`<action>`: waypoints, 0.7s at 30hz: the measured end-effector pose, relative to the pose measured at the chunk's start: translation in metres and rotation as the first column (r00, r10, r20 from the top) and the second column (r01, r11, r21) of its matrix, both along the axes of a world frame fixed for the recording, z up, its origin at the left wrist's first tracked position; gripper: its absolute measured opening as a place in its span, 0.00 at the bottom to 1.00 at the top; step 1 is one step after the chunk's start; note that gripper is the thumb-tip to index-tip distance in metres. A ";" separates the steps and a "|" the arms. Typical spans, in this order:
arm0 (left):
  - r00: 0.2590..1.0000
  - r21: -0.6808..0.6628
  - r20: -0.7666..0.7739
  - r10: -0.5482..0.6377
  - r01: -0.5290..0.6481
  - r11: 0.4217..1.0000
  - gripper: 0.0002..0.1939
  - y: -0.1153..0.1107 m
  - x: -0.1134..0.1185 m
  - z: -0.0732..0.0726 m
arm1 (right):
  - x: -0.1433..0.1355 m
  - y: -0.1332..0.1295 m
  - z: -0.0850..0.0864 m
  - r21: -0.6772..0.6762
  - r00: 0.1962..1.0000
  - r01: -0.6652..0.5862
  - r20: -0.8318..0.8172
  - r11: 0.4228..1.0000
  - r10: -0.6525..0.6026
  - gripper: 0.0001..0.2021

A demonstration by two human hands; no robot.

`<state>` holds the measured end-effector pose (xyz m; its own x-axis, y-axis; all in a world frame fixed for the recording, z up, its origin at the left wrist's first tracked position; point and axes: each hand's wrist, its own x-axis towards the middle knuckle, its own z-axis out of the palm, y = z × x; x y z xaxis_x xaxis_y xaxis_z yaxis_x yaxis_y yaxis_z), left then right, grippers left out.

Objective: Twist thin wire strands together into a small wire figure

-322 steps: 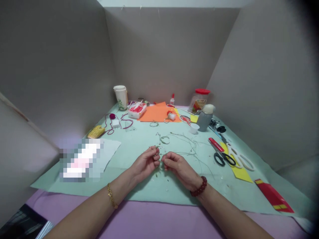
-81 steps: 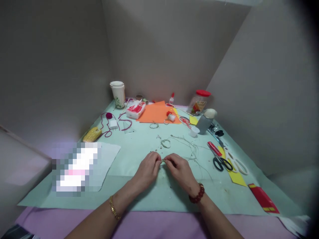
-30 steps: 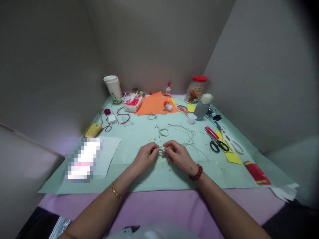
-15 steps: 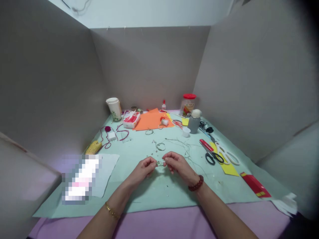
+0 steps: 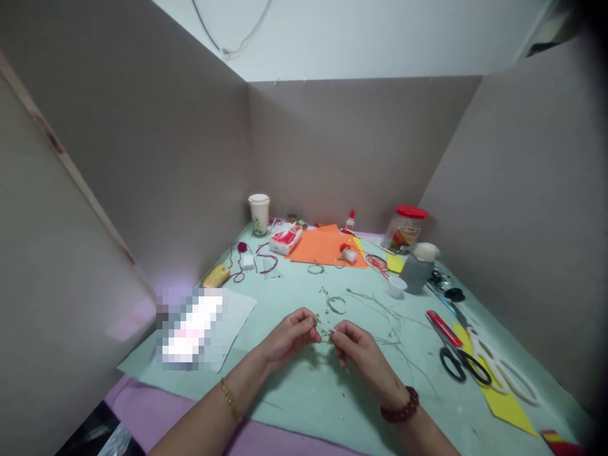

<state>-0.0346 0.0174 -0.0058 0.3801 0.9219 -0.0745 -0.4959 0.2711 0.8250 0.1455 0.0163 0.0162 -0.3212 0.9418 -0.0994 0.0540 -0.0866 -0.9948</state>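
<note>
Head view, left hand (image 5: pixel 293 337), right hand (image 5: pixel 361 351), fingers (image 5: pixel 304 327) of both pinching thin greenish strands (image 5: pixel 325 332), coiled cord (image 5: pixel 336 313) beyond

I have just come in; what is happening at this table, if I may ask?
A person is working with thin greenish cord. The left hand has a short piece of cord at its fingertips; the right hand is pinched close beside it, though what it grips is too small to tell. Beyond the hands lies a small coil, with loose strands to the right. The black-handled scissors lie farther right, not in hand.
</note>
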 end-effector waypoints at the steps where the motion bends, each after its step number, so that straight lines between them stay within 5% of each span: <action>1: 0.999 -0.030 0.028 0.015 -0.015 0.999 0.14 0.001 -0.001 -0.001 | -0.002 0.002 0.000 -0.020 1.000 0.021 -0.015 1.000 -0.022 0.16; 6: 0.994 -0.107 -0.015 0.106 -0.107 0.988 0.15 0.008 -0.007 -0.005 | -0.015 0.010 -0.006 -0.092 0.998 0.054 -0.029 0.994 -0.056 0.16; 12: 0.932 0.053 -0.268 0.243 -0.238 0.970 0.13 0.012 -0.010 -0.004 | -0.020 0.011 -0.009 -0.087 1.000 0.026 -0.002 0.996 -0.026 0.14; 21: 0.832 0.109 -0.467 0.300 -0.283 0.953 0.12 0.020 -0.017 -0.002 | 0.023 -0.010 -0.003 -0.148 0.988 0.011 0.156 0.989 0.012 0.11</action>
